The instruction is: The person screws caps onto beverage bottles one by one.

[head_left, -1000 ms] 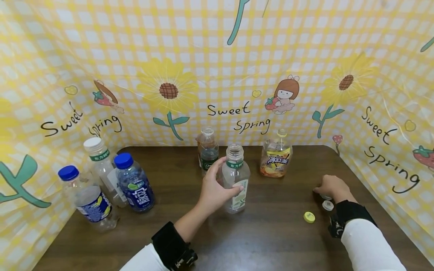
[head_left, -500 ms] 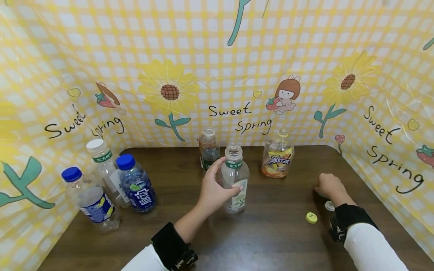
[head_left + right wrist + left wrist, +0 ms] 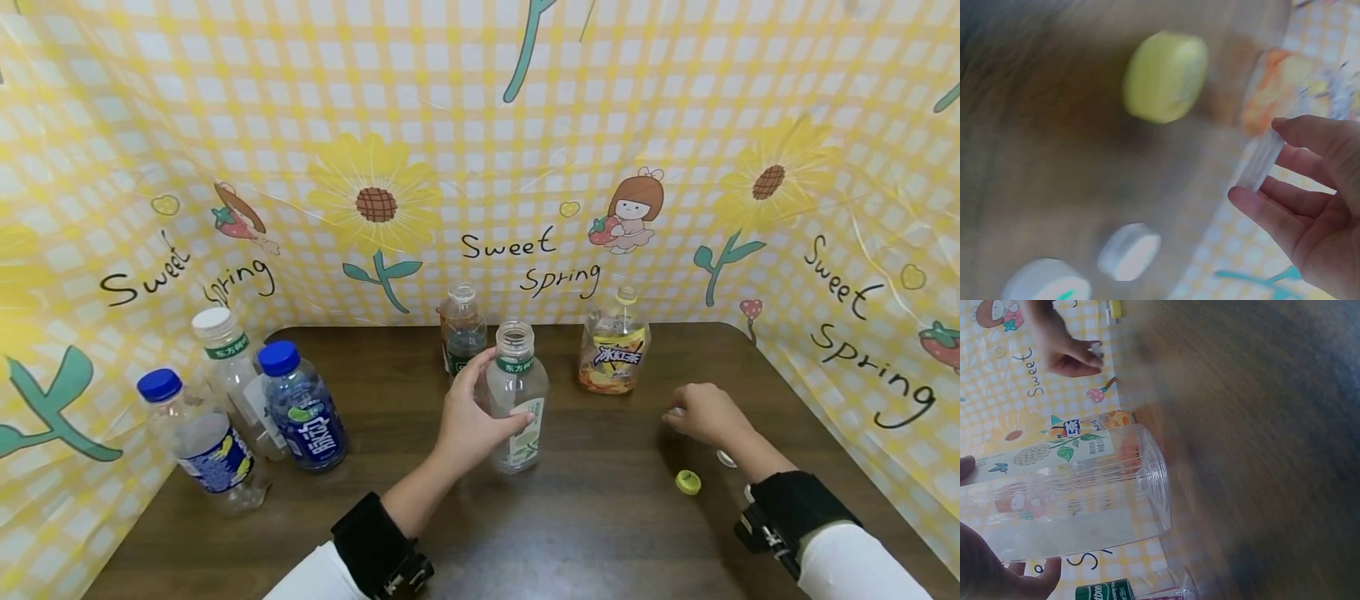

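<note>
My left hand (image 3: 467, 421) grips a clear plastic bottle (image 3: 523, 387) that stands upright and capless, with a green band at its neck and a pale label. In the left wrist view the bottle (image 3: 1066, 500) fills much of the left side, fingers and thumb on either side of it. To the right, my right hand (image 3: 705, 414) is raised over the table. Its thumb and fingers pinch a white bottle cap (image 3: 1261, 161) by the edge. A yellow cap (image 3: 687, 482) lies on the table close by, and a white cap (image 3: 726, 458) is partly behind the right wrist.
At the left stand a clear bottle with a blue cap (image 3: 213, 458), a white-capped bottle (image 3: 240, 387) and a blue bottle (image 3: 306, 421). Capless bottles (image 3: 465, 333) stand at the back, with an iced tea bottle (image 3: 613, 360) to their right. A checked cloth (image 3: 480, 150) surrounds the table.
My right hand has picked up the white cap from the table at the right and moved left with it. The left hand keeps its grip on the bottle, nearly still.
</note>
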Tool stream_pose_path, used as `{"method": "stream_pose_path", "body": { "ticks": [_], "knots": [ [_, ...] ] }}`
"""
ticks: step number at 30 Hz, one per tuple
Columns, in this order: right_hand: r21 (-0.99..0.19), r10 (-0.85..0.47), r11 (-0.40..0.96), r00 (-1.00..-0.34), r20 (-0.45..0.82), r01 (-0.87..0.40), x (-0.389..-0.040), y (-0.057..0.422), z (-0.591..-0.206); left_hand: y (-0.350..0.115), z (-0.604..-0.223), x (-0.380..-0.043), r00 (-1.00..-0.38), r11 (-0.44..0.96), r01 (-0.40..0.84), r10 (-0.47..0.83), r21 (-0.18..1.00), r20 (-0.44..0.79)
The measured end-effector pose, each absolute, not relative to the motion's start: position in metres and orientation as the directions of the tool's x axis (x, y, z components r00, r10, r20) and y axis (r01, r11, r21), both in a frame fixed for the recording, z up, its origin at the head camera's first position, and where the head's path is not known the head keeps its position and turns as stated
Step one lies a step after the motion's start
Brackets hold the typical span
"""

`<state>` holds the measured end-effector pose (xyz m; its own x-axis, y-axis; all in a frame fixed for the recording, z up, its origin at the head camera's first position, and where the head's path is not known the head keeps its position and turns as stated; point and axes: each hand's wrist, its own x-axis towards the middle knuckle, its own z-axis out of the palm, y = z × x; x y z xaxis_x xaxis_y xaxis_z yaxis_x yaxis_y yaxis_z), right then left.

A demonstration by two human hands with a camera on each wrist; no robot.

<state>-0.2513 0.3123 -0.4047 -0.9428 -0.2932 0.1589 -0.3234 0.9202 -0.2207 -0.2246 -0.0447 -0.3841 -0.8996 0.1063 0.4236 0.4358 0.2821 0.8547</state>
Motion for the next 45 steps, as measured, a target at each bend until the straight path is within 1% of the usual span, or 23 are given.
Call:
{"method": "stream_pose_path", "body": {
  "ticks": [6, 14, 22, 27, 31, 34, 41, 45],
  "knots": [
    [-0.213, -0.431, 0.852, -0.871, 0.235, -0.479, -0.237, 0.282, -0.367, -0.046, -0.383, -0.224, -0.903, 0.287, 0.428, 0.102, 0.857, 0.417],
    [-0.125, -0.599, 0.742, -0.735, 0.318, -0.659, -0.219, 0.242, -0.317, -0.046, -0.383, -0.224, -0.9, 0.285, 0.434, 0.103, 0.855, 0.423],
    [-0.085, -0.709, 0.63, -0.616, 0.343, -0.772, -0.212, 0.198, -0.262, -0.044, -0.384, -0.222, -0.905, 0.266, 0.426, 0.12, 0.865, 0.408],
    [-0.076, -0.74, 0.564, -0.544, 0.395, -0.822, -0.216, 0.172, -0.225, -0.043, -0.383, -0.22, -0.908, 0.266, 0.418, 0.124, 0.868, 0.4],
    [-0.063, -0.773, 0.516, -0.495, 0.397, -0.855, -0.221, 0.154, -0.206, -0.041, -0.383, -0.218, -0.907, 0.263, 0.421, 0.135, 0.868, 0.399],
    [-0.05, -0.787, 0.519, -0.499, 0.363, -0.853, -0.223, 0.144, -0.199, -0.039, -0.385, -0.217, -0.907, 0.277, 0.421, 0.146, 0.863, 0.396],
    [-0.072, -0.797, 0.553, -0.551, 0.248, -0.83, -0.226, 0.131, -0.201, -0.037, -0.384, -0.212, -0.906, 0.299, 0.422, 0.165, 0.856, 0.39],
    [-0.066, -0.792, 0.576, -0.576, 0.204, -0.815, -0.226, 0.13, -0.203, -0.035, -0.384, -0.213, -0.9, 0.306, 0.436, 0.172, 0.847, 0.401]
  ]
}}
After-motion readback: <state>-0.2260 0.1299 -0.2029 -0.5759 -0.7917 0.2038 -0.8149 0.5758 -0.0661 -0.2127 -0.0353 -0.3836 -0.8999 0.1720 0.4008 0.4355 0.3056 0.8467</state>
